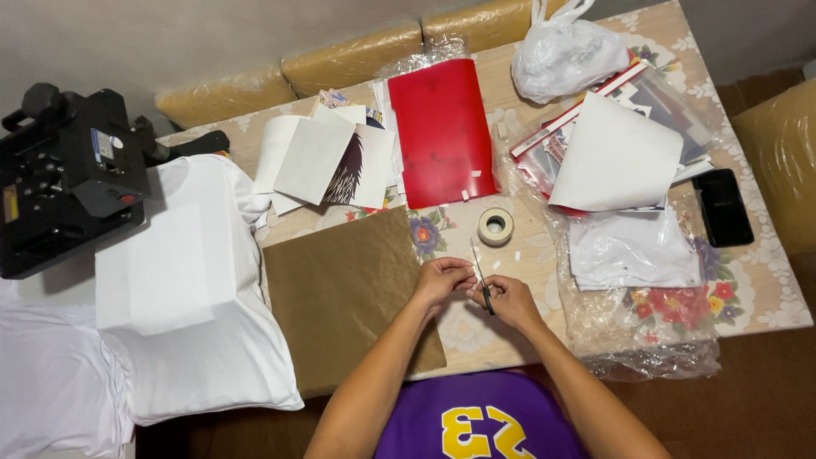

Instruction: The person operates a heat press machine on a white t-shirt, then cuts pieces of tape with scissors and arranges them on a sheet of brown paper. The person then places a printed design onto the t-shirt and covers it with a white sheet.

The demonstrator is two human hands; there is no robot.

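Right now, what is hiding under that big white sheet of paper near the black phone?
Under the white sheet of paper, clear plastic bags with red-edged sheets stick out. Whatever lies beneath its middle is covered.

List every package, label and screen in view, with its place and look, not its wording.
White plastic bag: table's far edge, knotted, bulging.
Clear plastic sleeves: right of the hands, holding white sheets.
Black phone: right side, flat, screen dark.
Labels on the black press: far left, small coloured stickers.
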